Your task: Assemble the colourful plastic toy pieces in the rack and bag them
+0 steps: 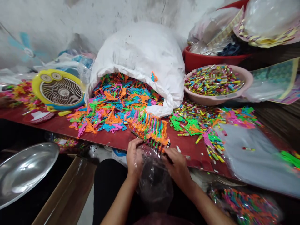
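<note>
A clear plastic bag (156, 181) hangs between my hands at the front edge of the red table. My left hand (134, 159) is closed on the bag's left side. On the right side of the bag, my right hand (177, 165) is closed too, its fingertips partly hidden. Just beyond my fingers lies a neat row of small coloured plastic toys (150, 128), orange, green, blue and pink, partly covered by shiny film. Behind it, a heap of loose toys (112, 103) spills from a large white sack (142, 53).
A pink basin (215, 97) holds many small coloured tubes. Flat plastic bags (253, 156) lie at the right on the red tabletop (112, 139). A yellow fan (61, 90) stands at the left. Lower left are a metal bowl (28, 172) and a cardboard box (67, 193).
</note>
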The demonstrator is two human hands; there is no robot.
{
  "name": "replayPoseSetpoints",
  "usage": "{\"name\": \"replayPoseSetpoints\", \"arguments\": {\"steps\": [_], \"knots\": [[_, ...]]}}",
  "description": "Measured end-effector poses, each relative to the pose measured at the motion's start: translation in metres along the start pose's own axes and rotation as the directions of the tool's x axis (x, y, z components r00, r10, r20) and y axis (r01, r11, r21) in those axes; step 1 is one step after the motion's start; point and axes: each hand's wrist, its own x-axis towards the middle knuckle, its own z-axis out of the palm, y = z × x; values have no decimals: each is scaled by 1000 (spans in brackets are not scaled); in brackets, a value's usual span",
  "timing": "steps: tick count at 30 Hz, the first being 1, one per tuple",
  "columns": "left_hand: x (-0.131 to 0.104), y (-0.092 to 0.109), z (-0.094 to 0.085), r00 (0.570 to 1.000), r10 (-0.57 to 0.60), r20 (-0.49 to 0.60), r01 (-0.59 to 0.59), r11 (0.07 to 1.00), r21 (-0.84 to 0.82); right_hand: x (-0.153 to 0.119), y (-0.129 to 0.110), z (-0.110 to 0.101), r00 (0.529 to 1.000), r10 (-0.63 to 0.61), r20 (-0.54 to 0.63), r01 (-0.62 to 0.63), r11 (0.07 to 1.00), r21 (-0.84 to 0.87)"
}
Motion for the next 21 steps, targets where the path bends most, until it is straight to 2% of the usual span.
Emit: {"name": "replayPoseSetpoints", "arguments": {"steps": [4, 8, 12, 15, 17, 19, 21], "knots": [[4, -3, -7, 988, -154, 29, 157, 977, -146, -12, -15, 16, 995, -98, 23, 100, 989, -105], [23, -7, -6, 925, -351, 148, 380, 881, -282, -14, -23, 32, 981, -168, 94, 183, 968, -173], [50, -12, -2, 858, -446, 254, 510, 795, -329, -11, -29, 37, 970, -150, 192, 175, 977, -122], [64, -9, -8, 813, -484, 325, 574, 761, -302, -13, -33, 29, 960, -132, 248, 140, 990, -15], [65, -3, -18, 819, -495, 292, 568, 773, -282, -14, -33, 18, 955, -137, 262, 119, 990, 82], [56, 3, -31, 855, -494, 160, 519, 805, -286, -11, -26, 4, 962, -136, 236, 99, 981, 164], [36, 7, -43, 876, -482, -1, 463, 842, -275, 0, -12, -9, 984, -86, 158, 56, 981, 187]]}}
